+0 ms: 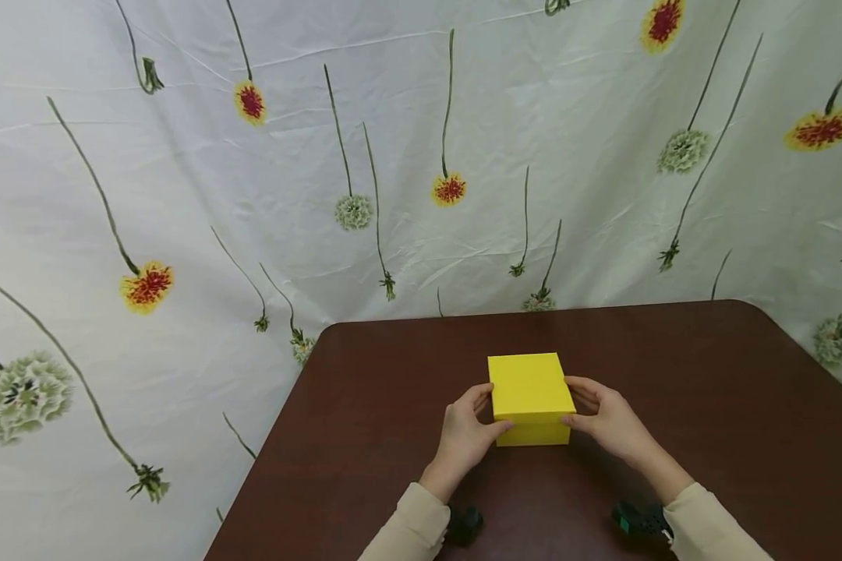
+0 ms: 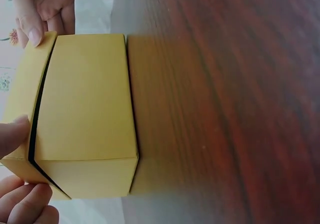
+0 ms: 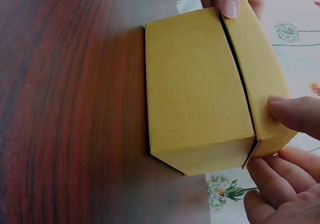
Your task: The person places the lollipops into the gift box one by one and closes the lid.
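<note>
A yellow box (image 1: pixel 533 435) stands on the dark table, its yellow lid (image 1: pixel 529 382) on top. In the left wrist view, a dark slit runs between the lid's lower edge and the box body (image 2: pixel 87 98), wider at one end. My left hand (image 1: pixel 461 432) grips the lid at its left front corner, thumb on the front face and fingers along the side. At the opposite corner my right hand (image 1: pixel 616 421) pinches the lid the same way. The right wrist view shows the right thumb (image 3: pixel 295 114) pressing the lid's front, with fingertips under its side edge.
The brown wooden table (image 1: pixel 393 389) has rounded far corners. Behind it hangs a pale cloth (image 1: pixel 568 117) printed with flowers. Dark devices, one on the left wrist (image 1: pixel 465 526) and one on the right wrist (image 1: pixel 638 520), sit below the light sleeves' cuffs.
</note>
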The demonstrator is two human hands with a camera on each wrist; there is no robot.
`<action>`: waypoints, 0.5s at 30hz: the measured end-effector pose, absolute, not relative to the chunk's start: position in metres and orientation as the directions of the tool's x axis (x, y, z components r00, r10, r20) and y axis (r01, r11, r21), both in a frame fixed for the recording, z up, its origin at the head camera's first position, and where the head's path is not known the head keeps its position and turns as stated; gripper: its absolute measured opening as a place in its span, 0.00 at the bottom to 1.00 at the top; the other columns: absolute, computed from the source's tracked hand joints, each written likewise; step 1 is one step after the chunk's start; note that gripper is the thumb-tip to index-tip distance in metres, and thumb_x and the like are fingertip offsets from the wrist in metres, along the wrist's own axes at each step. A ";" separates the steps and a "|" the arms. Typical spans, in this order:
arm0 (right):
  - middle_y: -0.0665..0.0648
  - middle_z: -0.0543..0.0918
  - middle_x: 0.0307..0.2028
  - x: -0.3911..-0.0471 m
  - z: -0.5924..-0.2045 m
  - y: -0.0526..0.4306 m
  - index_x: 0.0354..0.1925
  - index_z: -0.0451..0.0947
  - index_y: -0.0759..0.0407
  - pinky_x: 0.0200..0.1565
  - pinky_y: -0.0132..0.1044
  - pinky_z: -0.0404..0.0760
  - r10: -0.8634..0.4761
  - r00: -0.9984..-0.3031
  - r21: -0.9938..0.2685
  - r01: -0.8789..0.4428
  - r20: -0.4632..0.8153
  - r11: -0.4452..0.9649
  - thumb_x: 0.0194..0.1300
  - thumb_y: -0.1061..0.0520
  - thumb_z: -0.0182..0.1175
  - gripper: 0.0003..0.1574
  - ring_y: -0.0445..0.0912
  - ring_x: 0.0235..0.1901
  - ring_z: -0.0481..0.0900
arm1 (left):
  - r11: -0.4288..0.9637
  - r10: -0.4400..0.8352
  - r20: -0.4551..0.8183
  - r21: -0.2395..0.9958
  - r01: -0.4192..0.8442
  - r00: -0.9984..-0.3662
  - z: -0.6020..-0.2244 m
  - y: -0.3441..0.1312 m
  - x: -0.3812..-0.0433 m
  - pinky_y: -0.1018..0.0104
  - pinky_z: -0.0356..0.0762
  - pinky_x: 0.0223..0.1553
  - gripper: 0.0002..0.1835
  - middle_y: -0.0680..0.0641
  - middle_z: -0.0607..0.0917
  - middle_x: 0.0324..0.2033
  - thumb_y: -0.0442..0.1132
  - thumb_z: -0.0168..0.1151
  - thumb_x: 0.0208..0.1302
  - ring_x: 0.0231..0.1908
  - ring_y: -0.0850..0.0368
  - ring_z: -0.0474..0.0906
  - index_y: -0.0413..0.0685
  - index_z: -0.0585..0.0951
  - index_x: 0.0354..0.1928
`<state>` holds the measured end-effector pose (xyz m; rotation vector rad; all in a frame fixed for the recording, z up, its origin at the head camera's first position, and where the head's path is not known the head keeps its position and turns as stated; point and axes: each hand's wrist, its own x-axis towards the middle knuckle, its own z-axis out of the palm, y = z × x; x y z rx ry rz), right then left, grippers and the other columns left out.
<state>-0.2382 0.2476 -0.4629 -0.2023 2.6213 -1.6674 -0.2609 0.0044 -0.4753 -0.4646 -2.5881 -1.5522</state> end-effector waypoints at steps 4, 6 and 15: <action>0.75 0.64 0.71 -0.238 -0.464 0.246 0.72 0.58 0.72 0.55 0.48 0.84 -0.134 -0.990 -0.902 -0.097 0.043 0.421 0.66 0.60 0.67 0.45 0.68 0.69 0.67 | 0.441 0.208 0.228 0.846 0.299 -0.951 -0.476 0.003 -0.260 0.55 0.81 0.58 0.33 0.39 0.80 0.62 0.35 0.76 0.55 0.62 0.44 0.79 0.40 0.76 0.64; 0.75 0.64 0.71 -0.239 -0.465 0.246 0.73 0.58 0.72 0.55 0.47 0.84 -0.139 -0.990 -0.904 -0.094 0.038 0.417 0.66 0.61 0.66 0.45 0.68 0.69 0.67 | 0.446 0.208 0.221 0.846 0.294 -0.953 -0.477 0.003 -0.260 0.56 0.81 0.57 0.33 0.39 0.80 0.62 0.35 0.76 0.55 0.62 0.44 0.79 0.40 0.77 0.63; 0.76 0.64 0.71 -0.239 -0.468 0.247 0.73 0.58 0.72 0.54 0.46 0.84 -0.163 -0.986 -0.908 -0.102 0.038 0.406 0.66 0.61 0.66 0.44 0.68 0.69 0.67 | 0.458 0.215 0.212 0.841 0.290 -0.953 -0.480 0.002 -0.260 0.56 0.82 0.56 0.31 0.39 0.82 0.61 0.36 0.76 0.55 0.60 0.45 0.81 0.40 0.78 0.62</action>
